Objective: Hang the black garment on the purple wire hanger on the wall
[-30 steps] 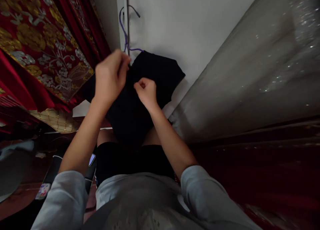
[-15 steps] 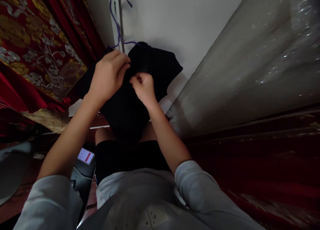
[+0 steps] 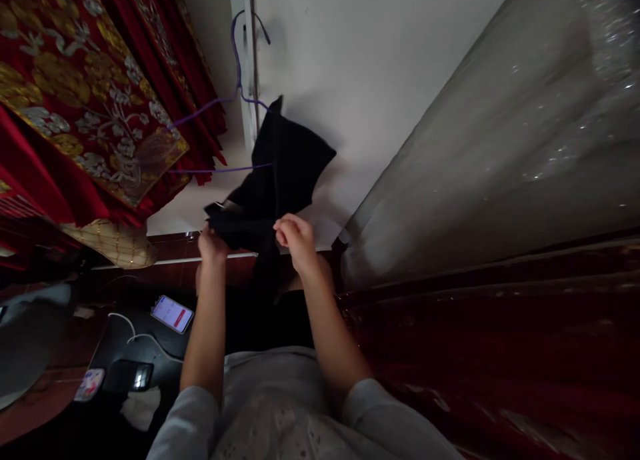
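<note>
A black garment (image 3: 295, 157) hangs from one side of a purple wire hanger (image 3: 215, 103). The hanger's hook is at a narrow white upright, and its left half is bare. My left hand (image 3: 212, 245) is closed on the garment's left edge, low and away from the hanger. Close by, my right hand (image 3: 296, 237) pinches the front edge of the same garment. Between the two hands the cloth is drawn out sideways. Its lower part drops toward my lap, where dark cloth blends with it.
Left stands a red curtain-like cloth (image 3: 100, 107) with gold and silver embroidery. A plastic-wrapped panel (image 3: 450, 133) slants along the right. Below left, a lit phone (image 3: 173, 314), a white cable (image 3: 155, 343) and a dark phone-like object (image 3: 129, 376) lie on a black surface.
My left hand has moved down and pulled the garment's left side off the hanger, baring its left arm. My right hand has moved lower, still pinching the cloth.
</note>
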The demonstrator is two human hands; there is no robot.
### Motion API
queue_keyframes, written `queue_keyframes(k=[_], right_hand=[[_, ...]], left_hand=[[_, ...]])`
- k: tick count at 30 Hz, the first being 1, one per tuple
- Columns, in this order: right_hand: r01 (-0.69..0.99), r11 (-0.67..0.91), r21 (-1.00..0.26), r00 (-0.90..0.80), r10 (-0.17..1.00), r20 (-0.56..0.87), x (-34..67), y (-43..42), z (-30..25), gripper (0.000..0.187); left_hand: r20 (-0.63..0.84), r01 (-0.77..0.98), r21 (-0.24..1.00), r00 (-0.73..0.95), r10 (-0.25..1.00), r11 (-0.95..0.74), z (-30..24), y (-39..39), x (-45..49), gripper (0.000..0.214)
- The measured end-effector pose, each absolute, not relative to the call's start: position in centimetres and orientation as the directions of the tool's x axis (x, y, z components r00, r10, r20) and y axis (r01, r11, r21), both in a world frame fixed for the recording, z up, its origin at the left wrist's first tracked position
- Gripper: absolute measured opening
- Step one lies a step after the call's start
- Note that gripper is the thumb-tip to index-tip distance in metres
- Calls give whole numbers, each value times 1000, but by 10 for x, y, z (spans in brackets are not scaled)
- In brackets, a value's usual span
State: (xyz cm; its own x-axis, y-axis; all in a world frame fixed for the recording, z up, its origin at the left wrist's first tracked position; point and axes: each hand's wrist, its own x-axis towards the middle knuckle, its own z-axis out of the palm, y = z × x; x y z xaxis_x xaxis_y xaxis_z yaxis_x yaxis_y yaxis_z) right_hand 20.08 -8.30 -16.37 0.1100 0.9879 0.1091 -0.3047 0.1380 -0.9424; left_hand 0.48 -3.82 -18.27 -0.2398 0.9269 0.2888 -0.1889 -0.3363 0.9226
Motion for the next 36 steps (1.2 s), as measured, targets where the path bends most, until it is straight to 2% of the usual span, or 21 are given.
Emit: queue_keyframes(k=[2, 4, 5, 7, 9, 10, 12, 13, 15, 17, 19, 21, 22, 24, 25, 28, 30, 31, 32, 34, 36], right_hand=[[-295, 110, -949, 199, 979, 52, 216, -87, -182, 17], [-216, 82, -973, 212, 977, 36, 230, -90, -193, 17], [-172, 69, -983, 174, 984, 38, 235, -91, -196, 21], [-124, 77, -989, 11, 997, 76, 234, -93, -195, 46], [-126, 136, -983, -181, 971, 158, 225, -92, -190, 64], [-120, 180, -976, -247, 947, 205, 219, -91, -187, 60], [-70, 259, -963, -322, 908, 268, 211, -87, -179, 39], [-27, 281, -959, -341, 900, 273, 210, -84, -175, 29], [53, 304, -951, -377, 888, 263, 215, -77, -163, 23], [100, 357, -929, -398, 870, 292, 225, -65, -146, 26], [121, 471, -874, -375, 837, 399, 234, -49, -126, 31], [121, 591, -798, -344, 779, 524, 237, -30, -105, 35], [113, 634, -765, -331, 750, 572, 235, -21, -96, 36], [86, 668, -739, -328, 719, 612, 228, -8, -82, 36], [71, 661, -747, -331, 722, 608, 223, -5, -78, 35], [31, 572, -820, -325, 781, 533, 209, -8, -72, 27], [-11, 514, -858, -275, 823, 497, 202, -16, -70, 19], [-33, 500, -866, -246, 835, 491, 200, -18, -69, 14], [-47, 495, -868, -222, 842, 492, 199, -19, -68, 11], [-38, 503, -863, -181, 846, 501, 199, -11, -67, 9], [12, 511, -859, -138, 852, 505, 200, 6, -70, 12]], left_hand=[[228, -234, 927, -273, 935, -294, -194, -48, 24, 36], [201, -273, 923, -259, 945, -272, -189, -56, 39, 28], [209, -280, 922, -219, 953, -266, -180, -60, 45, 25], [267, -236, 929, -100, 958, -284, -158, -67, 58, 21], [360, -98, 929, 6, 933, -358, -135, -76, 69, 21], [409, -14, 913, 35, 912, -409, -126, -79, 74, 21], [497, 116, 859, 39, 867, -498, -117, -84, 76, 22], [526, 141, 840, 31, 850, -524, -117, -85, 73, 23], [524, 120, 843, 37, 851, -524, -127, -84, 61, 30], [420, 63, 898, 167, 892, -435, -145, -83, 43, 45], [218, 86, 957, 422, 880, -278, -166, -86, 24, 60], [-20, 220, 962, 647, 762, -161, -183, -93, 9, 59], [-109, 292, 945, 702, 704, -144, -189, -97, 3, 53], [-145, 370, 911, 703, 697, -183, -192, -104, -4, 41], [-80, 356, 909, 660, 747, -217, -191, -104, -5, 37], [275, 197, 920, 289, 917, -338, -175, -94, -2, 44], [410, 112, 902, 82, 908, -418, -162, -79, 1, 60], [430, 101, 894, 76, 899, -436, -156, -71, 1, 60], [421, 109, 894, 131, 897, -435, -151, -62, 1, 52], [320, 190, 901, 315, 893, -390, -147, -48, -3, 18], [211, 362, 851, 428, 879, -381, -151, -40, -10, 27]])
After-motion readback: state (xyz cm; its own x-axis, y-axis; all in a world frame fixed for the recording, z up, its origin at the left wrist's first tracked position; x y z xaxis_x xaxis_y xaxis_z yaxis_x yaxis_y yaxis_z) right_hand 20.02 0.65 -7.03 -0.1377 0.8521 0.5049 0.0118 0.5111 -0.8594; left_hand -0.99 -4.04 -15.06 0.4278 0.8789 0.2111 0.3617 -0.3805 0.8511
